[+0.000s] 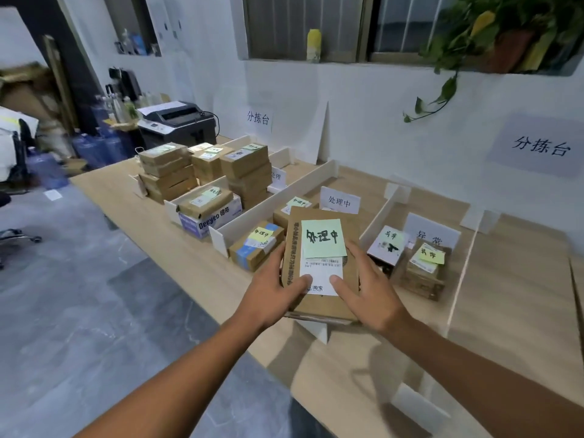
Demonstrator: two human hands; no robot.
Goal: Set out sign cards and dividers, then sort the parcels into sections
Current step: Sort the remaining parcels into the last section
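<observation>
Plain white-walled workroom, long wooden counter [189, 254] running along the wall. Both sets of fingers [356, 252] are clamped on one brown parcel [319, 308]. The left hand [271, 295] grips its left edge and the right hand [369, 295] its right edge, with both thumbs pressed flat on top by the white shipping label [322, 275]. A green note [322, 238] reading 处理中 is stuck above that label. The parcel is held over the near end of the middle section, in front of the 处理中 sign card [339, 202]. Two smaller parcels [256, 248] already sit in that same section with yellow notes on them. A long white divider [278, 200] fences the section off on the left and a shorter divider [379, 216] does the same on the right. Past that one, the 异常 sign card [433, 235] stands behind two more boxes [425, 270], which also have notes on them. Over on the left there are stacks of brown parcels [246, 172] and a blue-and-white Deeyeo box [211, 221] with another parcel on top. At the far end sits a printer [180, 121], with blue water jugs [94, 147] on the floor beyond it. Paper signs reading 分拣台 [540, 147] are taped to the wall, and a leafy plant [493, 33] hangs down from the window ledge.
</observation>
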